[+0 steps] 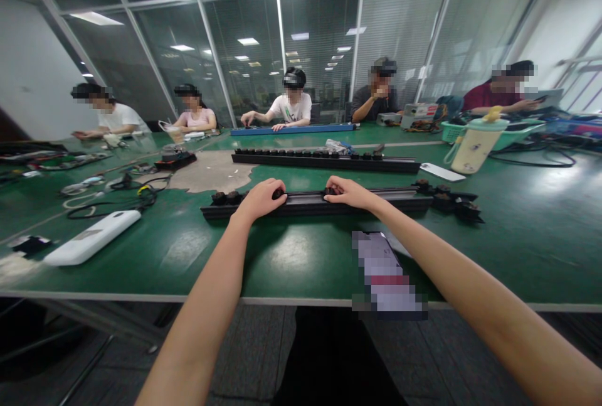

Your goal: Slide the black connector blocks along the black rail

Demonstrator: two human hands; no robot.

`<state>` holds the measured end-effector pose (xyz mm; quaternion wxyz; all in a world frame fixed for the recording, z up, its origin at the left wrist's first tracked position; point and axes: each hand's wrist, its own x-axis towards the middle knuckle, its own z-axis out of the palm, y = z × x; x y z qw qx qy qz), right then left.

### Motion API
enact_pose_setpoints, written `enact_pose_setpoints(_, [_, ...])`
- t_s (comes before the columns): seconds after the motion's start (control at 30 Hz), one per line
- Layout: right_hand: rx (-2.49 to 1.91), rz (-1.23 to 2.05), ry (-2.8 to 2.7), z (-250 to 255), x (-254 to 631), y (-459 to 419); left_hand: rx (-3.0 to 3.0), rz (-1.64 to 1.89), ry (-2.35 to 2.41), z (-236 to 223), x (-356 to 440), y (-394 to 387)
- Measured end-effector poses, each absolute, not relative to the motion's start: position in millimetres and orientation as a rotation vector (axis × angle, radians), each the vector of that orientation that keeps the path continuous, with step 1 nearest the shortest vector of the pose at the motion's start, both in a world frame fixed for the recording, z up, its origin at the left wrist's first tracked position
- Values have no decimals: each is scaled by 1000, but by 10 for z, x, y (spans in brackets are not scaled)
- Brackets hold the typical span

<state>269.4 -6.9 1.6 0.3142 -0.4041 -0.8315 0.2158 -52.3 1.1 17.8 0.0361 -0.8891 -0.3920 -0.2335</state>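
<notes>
A long black rail (305, 205) lies crosswise on the green table in front of me. Small round black pieces (219, 197) sit in the rail's left end. My left hand (264, 197) rests over the rail left of its middle, fingers closed round a black piece (278, 194). My right hand (345, 192) is on the rail further right, its fingertips pinching another black piece (330, 191). Between the hands the rail's channel is bare. Several loose black pieces (444, 196) lie at the rail's right end.
Behind stands a second black rail (324, 160) lined with round pieces. A phone (388, 274) lies at the front edge, a white case-like object (94, 238) and cables (141, 192) at left. A yellow tumbler (480, 145) and green basket (522, 133) are at right. Several people sit across the table.
</notes>
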Motion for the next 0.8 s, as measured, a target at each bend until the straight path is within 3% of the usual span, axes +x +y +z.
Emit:
enact_pose_setpoints(0.4, [-1181,288,-2330,27,2695,-55,-2739,-713,-1208,201,-513,-12])
enact_pose_setpoints(0.8, [-1235,278,-2325,34,2656,-90,-2746,-723,-1211,204,-507,-11])
